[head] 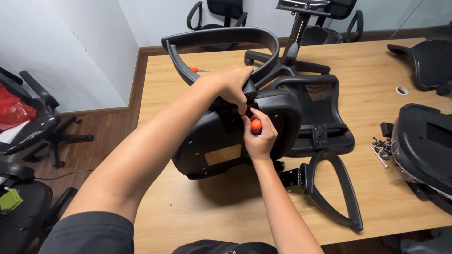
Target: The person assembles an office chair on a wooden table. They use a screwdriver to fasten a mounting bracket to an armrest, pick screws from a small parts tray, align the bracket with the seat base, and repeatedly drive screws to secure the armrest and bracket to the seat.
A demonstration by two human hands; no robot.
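Left grip [233, 84] clasps the curved black plastic armrest [221, 40] against the upturned black plastic seat pan [214, 141] on the wooden bench [188, 211]. Right grip [259, 136] pinches 1 orange-handled screwdriver [256, 125]; best kept square to the fastener while the armrest is steadied.

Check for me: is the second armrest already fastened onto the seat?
No: the second armrest lies loose on the table, beside the seat.
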